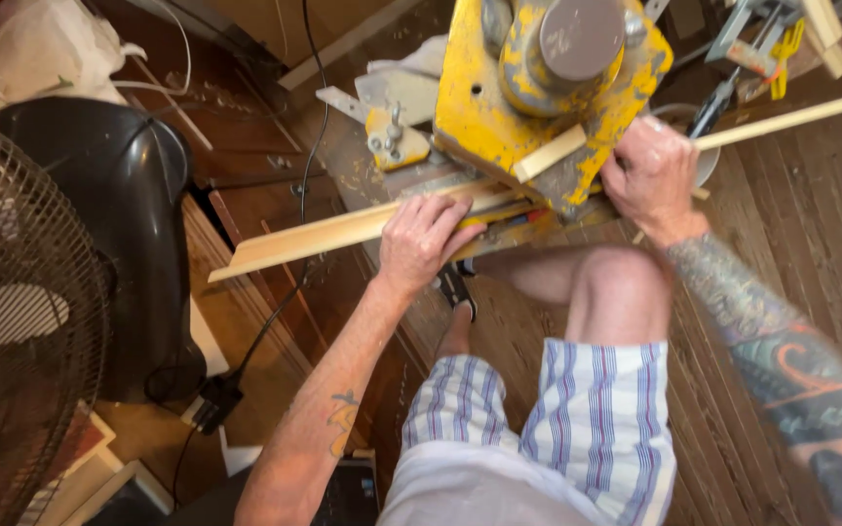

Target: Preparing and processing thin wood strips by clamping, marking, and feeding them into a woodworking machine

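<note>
1. Nearest: striped shorts [587,419], blue and red lines on white, over bare bent knees; seated low above a dark wooden floor [791,224].
2. Left forearm reaching up and forward; left hand [426,239] laid palm down, fingers spread and pressing flat on a long wooden strip [324,234]. Not wrapped round it, only bearing down from above.
3. Wooden strip: pale, unfinished, narrow, with an L-shaped or moulded profile; near end sticking out free to the left above the floor, far end running under the yellow saw [538,88].
4. Right forearm heavily tattooed; right hand [650,170] clenched at the right edge of the saw body. Whether gripping a handle or the strip there, cannot tell; the fist hides it.
5. A second pale length of wood [791,117] leaving the right side of the saw, slanting up to the right edge of view. Possibly the same piece carried through; join hidden by the saw.
6. Yellow saw: worn paint, grey round housing on top, short pale wood offcut lying against its lower face.
7. Left side: black plastic bin [119,205], wire guard of a fan [12,321] in the foreground, black cable [285,292] trailing across the floor.
8. Farthest, top right: clutter of clamps and tools [762,49], partly cropped.
</note>
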